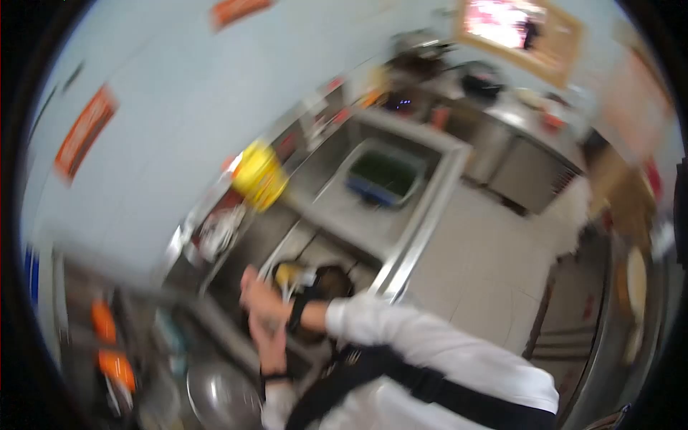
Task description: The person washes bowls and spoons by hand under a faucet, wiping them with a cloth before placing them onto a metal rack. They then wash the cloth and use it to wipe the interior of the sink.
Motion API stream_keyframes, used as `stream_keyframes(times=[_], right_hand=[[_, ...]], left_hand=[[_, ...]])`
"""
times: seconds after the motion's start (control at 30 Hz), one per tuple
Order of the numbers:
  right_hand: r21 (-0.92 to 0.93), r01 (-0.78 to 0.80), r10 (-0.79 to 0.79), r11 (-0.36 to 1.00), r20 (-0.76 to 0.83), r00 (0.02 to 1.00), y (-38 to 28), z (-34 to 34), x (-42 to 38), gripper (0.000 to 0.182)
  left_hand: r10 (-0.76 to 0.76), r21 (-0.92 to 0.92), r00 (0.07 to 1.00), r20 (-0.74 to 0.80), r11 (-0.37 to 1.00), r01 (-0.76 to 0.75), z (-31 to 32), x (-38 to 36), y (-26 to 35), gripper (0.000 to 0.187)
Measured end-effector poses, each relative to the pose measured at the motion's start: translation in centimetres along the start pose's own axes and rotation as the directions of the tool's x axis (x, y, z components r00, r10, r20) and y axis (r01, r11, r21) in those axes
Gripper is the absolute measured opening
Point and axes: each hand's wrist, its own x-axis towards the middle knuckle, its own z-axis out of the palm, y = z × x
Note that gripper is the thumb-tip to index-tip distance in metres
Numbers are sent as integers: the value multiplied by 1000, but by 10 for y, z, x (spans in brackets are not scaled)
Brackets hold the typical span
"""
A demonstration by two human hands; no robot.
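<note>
My right hand (264, 299) reaches in from the right over the near sink basin (240, 269). It meets my left hand (268, 335), which comes up from the bottom; the two touch or overlap. Both wrists carry dark bands. Motion blur smears the fingers, and nothing held can be made out. Just right of my hands, a dark round item (333, 281) and a yellowish item (288, 274) lie in the basin.
A yellow bucket (260, 175) stands by the wall. The far basin holds a tub of something dark green (383, 174). A metal bowl (223, 395) and orange-handled items (117, 370) are at lower left. Steel counters (534, 118) stand farther back.
</note>
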Motion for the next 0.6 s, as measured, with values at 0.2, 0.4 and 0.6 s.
stream_keyframes(times=[0.2, 0.4, 0.6], right_hand=[[-252, 634, -536, 731, 362, 762, 2, 11, -42, 13], [-411, 348, -320, 843, 137, 937, 15, 2, 14, 15], [-314, 567, -502, 762, 269, 822, 9, 11, -9, 13]], left_hand=[[-107, -677, 994, 7, 731, 84, -40, 43, -5, 31], [-286, -625, 958, -11, 750, 217, -14, 29, -11, 35], [200, -809, 925, 324, 566, 161, -77, 65, -66, 31]])
